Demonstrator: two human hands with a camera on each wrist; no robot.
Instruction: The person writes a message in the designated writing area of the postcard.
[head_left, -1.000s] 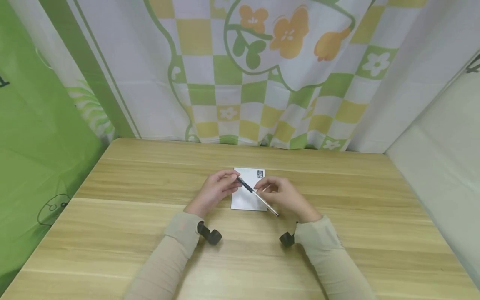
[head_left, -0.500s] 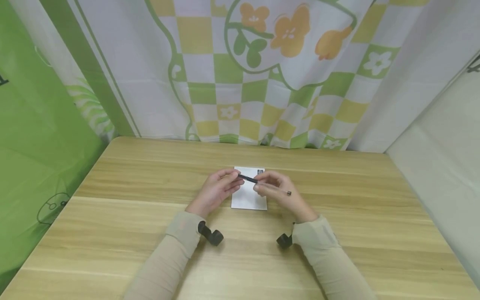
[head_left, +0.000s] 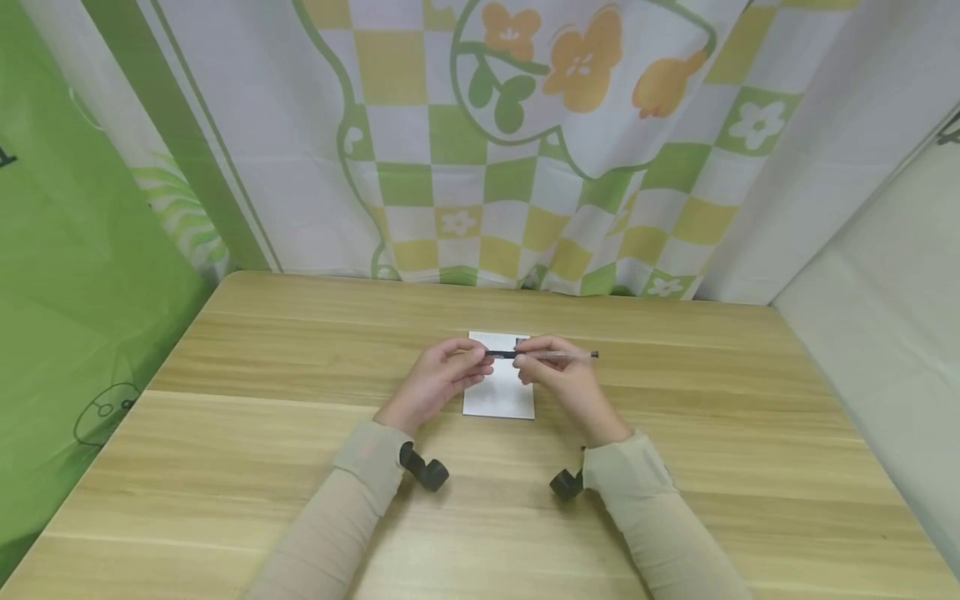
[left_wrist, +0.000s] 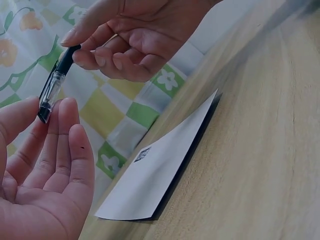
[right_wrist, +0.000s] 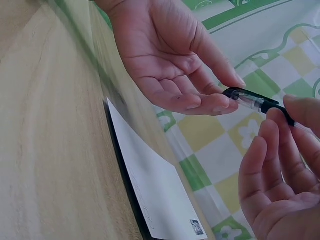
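Both hands hold a capped black pen (head_left: 501,355) level above a white card (head_left: 495,400). My left hand (head_left: 438,375) pinches the tip of its clear cap (left_wrist: 51,92) between thumb and fingers. My right hand (head_left: 566,383) pinches the pen's black grip just beside the cap, and the clear barrel sticks out to the right past the fingers. In the right wrist view, the black clip (right_wrist: 255,95) runs along the cap. The card lies on the table with a small dark printed square (left_wrist: 142,154) in one corner; its near edge is lifted slightly.
The wooden table (head_left: 480,517) spreads around the hands. A patterned curtain (head_left: 510,183) hangs behind its far edge, with green cloth (head_left: 90,275) at the left and a pale wall (head_left: 877,317) at the right. Black wrist cameras (head_left: 431,475) sit at both cuffs.
The pen has swung from slanting down toward the right to level. My right hand has moved from loosely beside it to pinching its grip. My left hand stays on the cap end.
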